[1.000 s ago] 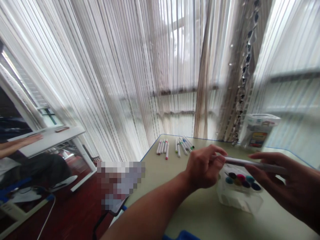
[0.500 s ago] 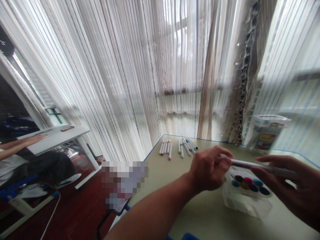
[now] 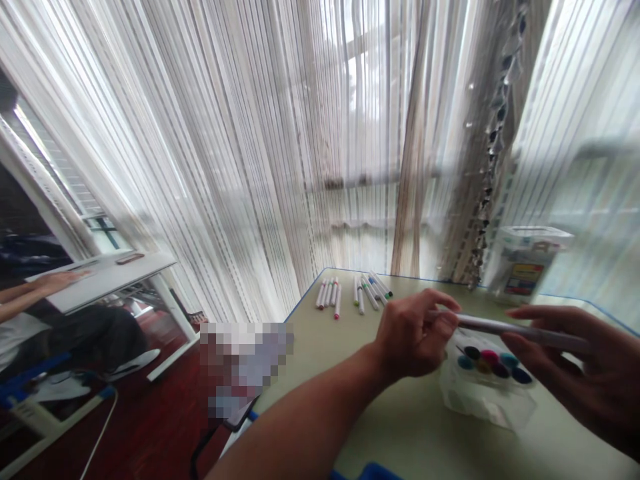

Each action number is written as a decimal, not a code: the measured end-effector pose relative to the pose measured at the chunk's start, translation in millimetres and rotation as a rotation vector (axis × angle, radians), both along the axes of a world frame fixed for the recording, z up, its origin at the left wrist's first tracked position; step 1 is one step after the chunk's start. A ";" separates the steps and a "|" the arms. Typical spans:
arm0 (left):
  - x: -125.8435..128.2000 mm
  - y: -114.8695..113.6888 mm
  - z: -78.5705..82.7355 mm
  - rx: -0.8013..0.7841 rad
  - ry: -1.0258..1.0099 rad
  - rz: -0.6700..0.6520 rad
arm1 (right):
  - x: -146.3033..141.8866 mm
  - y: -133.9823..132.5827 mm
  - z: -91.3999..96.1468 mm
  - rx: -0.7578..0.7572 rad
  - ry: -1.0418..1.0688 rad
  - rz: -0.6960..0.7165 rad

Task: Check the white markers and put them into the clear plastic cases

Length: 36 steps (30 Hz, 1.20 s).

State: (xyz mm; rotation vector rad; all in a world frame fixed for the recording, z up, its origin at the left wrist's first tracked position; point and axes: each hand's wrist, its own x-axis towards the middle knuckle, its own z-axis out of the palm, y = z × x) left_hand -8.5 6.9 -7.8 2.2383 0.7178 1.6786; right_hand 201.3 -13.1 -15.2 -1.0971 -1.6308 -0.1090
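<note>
A white marker pen is held level between my two hands, above a clear plastic box. My left hand pinches its left end, fingertips closed, and covers whatever is on that end. My right hand grips the other end between thumb and fingers. Below the pen, several round coloured marker ends, among them black, pink, teal and dark blue, show in the box. Beyond my left hand lie two loose groups of white markers: one with red and pink ends, one with green, blue and black ends.
A clear lidded container with a colourful label stands at the table's back right. Sheer striped curtains hang behind the table. Something blue shows at the bottom edge. At left, another person's hand rests on a white desk.
The view has shifted slightly. Both hands keep their hold on the marker pen, almost unmoved, and the loose markers lie as before.
</note>
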 end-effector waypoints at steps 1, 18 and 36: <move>-0.4 -0.3 -0.1 -0.004 -0.001 -0.003 | 1.2 -0.2 0.2 0.011 -0.036 0.050; -2.2 8.7 -7.8 -0.344 -0.304 -0.108 | -3.9 5.3 17.5 -0.405 0.851 0.499; 0.0 15.0 -3.2 -0.409 -0.471 -0.064 | -9.7 6.6 27.4 -0.353 0.897 0.532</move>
